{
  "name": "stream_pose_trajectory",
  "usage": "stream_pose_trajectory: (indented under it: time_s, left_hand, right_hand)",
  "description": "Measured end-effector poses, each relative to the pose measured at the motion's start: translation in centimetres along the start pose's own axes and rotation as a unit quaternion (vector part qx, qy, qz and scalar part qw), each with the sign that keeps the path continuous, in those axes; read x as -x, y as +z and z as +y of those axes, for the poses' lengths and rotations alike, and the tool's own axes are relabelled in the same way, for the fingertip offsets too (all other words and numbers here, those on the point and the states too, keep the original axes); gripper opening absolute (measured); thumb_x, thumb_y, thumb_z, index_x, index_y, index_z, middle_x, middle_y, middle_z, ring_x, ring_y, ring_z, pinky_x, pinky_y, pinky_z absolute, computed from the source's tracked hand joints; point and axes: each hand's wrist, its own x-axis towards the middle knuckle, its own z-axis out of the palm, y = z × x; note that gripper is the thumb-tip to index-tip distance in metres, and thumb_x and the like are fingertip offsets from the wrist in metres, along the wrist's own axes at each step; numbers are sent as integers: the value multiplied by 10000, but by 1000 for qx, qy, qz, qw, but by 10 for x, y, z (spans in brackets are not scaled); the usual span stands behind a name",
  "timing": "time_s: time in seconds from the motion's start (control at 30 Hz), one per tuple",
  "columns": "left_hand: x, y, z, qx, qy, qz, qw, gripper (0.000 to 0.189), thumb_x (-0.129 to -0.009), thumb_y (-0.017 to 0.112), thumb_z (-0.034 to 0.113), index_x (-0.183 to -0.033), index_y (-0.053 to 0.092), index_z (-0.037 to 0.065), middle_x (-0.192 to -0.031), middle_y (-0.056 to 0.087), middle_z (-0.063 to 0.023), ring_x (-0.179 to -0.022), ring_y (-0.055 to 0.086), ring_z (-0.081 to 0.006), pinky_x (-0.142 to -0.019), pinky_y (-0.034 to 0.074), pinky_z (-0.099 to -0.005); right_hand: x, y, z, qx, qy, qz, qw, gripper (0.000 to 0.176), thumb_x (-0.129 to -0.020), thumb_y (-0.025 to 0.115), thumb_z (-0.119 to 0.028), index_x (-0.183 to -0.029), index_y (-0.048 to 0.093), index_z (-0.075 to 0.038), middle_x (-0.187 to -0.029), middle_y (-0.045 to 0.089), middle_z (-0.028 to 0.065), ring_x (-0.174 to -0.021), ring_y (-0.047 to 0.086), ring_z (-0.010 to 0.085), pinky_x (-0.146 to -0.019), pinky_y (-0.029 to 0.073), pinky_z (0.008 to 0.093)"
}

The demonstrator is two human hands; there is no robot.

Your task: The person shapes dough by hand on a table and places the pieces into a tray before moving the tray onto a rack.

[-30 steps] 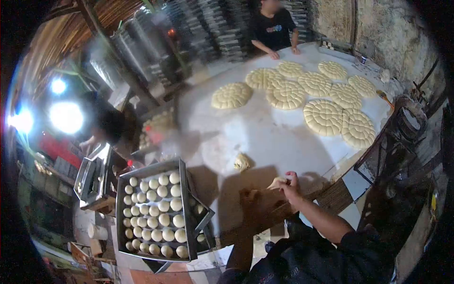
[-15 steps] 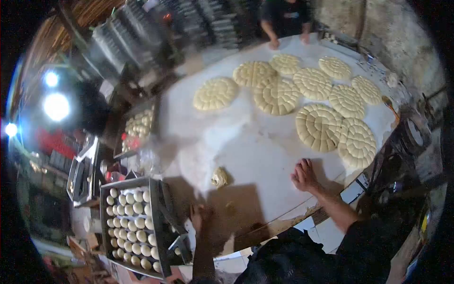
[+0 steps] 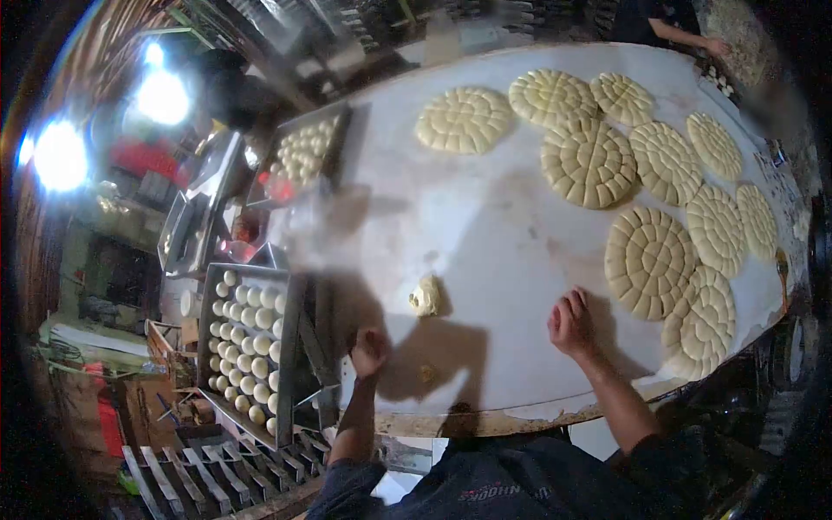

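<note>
My left hand [image 3: 370,351] is curled into a loose fist at the near left edge of the table [image 3: 485,347], beside the tray's stand. On the table to the right, my right hand [image 3: 570,322] rests with its fingers folded in; nothing shows in either hand. Between them, a little farther off, lies a rough lump of pale dough [image 3: 425,296]. A small yellowish bit [image 3: 426,373] sits nearer, in shadow. Closest to my right hand is a flat dough round [image 3: 650,262] cut into rings of segments.
More cut dough rounds [image 3: 588,163] lie across the far and right side. At left stands a metal tray [image 3: 293,347] with rows of dough balls [image 3: 263,319]; another tray [image 3: 338,152] of balls lies beyond. A co-worker's arm [image 3: 685,36] shows at the far right.
My view has swung, so the table and dough rounds sit differently in frame. My left hand shows more plainly, and my right-hand fingers look more folded. The co-worker's arm is stretched out rightward.
</note>
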Motion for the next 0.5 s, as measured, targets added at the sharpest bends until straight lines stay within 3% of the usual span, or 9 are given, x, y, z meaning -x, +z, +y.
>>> stream_pose_trajectory:
  time_s: [0.1, 0.17, 0.23, 0.27, 0.37, 0.4, 0.43, 0.47, 0.5]
  left_hand:
    - [-19, 40, 77, 129, 37, 14, 991, 154, -831, 631, 42, -926, 510, 49, -868, 547, -54, -859, 563, -159, -780, 474, -304]
    - [-2, 40, 91, 172, 4, 5, 985, 167, -831, 636, 34, -929, 503, 53, -887, 544, -56, -879, 555, -153, -785, 476, -310]
    - [33, 30, 71, -221, 194, -5, 956, 233, -835, 665, 60, -1027, 534, 54, -914, 546, -49, -882, 557, -169, -759, 478, -293]
    - [42, 13, 53, -238, 205, -42, 948, 234, -840, 657, 66, -1038, 534, 52, -926, 547, -55, -894, 556, -176, -770, 476, -300]
    - [20, -28, 12, -154, 111, -130, 973, 240, -854, 634, 83, -1070, 534, 49, -964, 550, -76, -930, 554, -198, -804, 470, -319]
    - [5, -26, 12, -120, 78, -115, 983, 243, -859, 626, 89, -1080, 534, 48, -976, 551, -83, -942, 553, -205, -815, 468, -326]
    - [-14, -16, 17, -82, 54, -89, 991, 246, -864, 619, 95, -1091, 534, 46, -988, 552, -90, -955, 552, -213, -826, 466, -332]
    - [-32, -2, 26, -51, 46, -63, 996, 250, -869, 611, 100, -1101, 535, 45, -1001, 553, -97, -967, 551, -220, -837, 464, -338]
    - [-45, 12, 36, -36, 44, -50, 997, 255, -874, 603, 106, -1112, 535, 44, -1013, 554, -104, -979, 551, -227, -849, 462, -345]
  right_hand:
    - [-15, 37, -35, -14, 28, 46, 998, 118, -749, 569, -93, -814, 510, -15, -873, 515, 194, -928, 491, 423, -942, 393, 558]
    - [6, 35, -48, -36, -13, 5, 999, 112, -757, 567, -90, -822, 517, -14, -876, 522, 191, -938, 494, 424, -980, 377, 557]
    - [32, 21, -37, -55, -65, -60, 995, 99, -772, 555, -81, -839, 529, -13, -914, 529, 198, -987, 498, 424, -1014, 361, 557]
    - [46, 13, -32, -66, -89, -93, 989, 94, -779, 548, -76, -847, 535, -13, -933, 532, 201, -1012, 499, 424, -1031, 353, 556]
    - [31, -1, 26, -21, 7, -75, 997, 99, -756, 563, -89, -821, 512, -34, -931, 500, 194, -952, 485, 430, -876, 386, 542]
    - [5, -3, 20, 33, -19, -16, 999, 77, -775, 542, -68, -824, 498, -28, -903, 483, 189, -926, 474, 423, -844, 379, 523]
    - [-18, -5, 5, 51, 56, -32, 997, 72, -801, 543, -54, -848, 499, -22, -906, 491, 179, -937, 479, 403, -853, 379, 504]
    - [-36, 10, 2, 50, 42, -40, 997, 72, -801, 543, -54, -848, 499, -22, -906, 491, 179, -937, 479, 403, -853, 379, 504]
    - [-48, 31, 2, 86, 92, 30, 992, 67, -813, 544, -53, -852, 499, -23, -906, 494, 173, -934, 481, 391, -844, 382, 494]
